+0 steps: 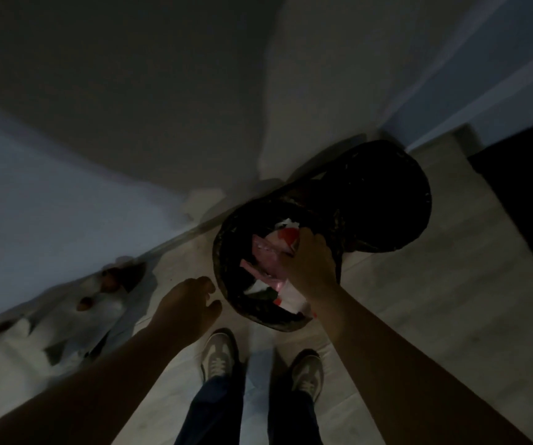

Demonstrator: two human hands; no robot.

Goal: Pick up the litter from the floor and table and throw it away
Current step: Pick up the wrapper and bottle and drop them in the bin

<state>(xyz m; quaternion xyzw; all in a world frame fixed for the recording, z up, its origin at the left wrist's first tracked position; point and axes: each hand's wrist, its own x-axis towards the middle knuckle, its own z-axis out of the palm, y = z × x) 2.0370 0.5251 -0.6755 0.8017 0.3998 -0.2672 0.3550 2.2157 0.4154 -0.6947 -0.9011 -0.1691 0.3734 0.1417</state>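
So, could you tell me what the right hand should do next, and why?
Probably loosen the right hand and let the wrappers drop: it grips them over the mouth of the open black bin, whose lid is tipped back.

Exposure is low throughout, and the frame reads dim with a grey-blue cast. The brightest areas are the pale floor (419, 300) and the lower wall (50, 187) at left; the upper wall falls into heavy shadow. The bin (222, 252) and its lid (371, 194) are near black, surface detail lost; only the red and pink litter (268, 255) keeps colour. Soft blur covers everything, worst at left. Wide-angle distortion bends the wall lines and stretches the forearms (387, 348) towards the lower corners.
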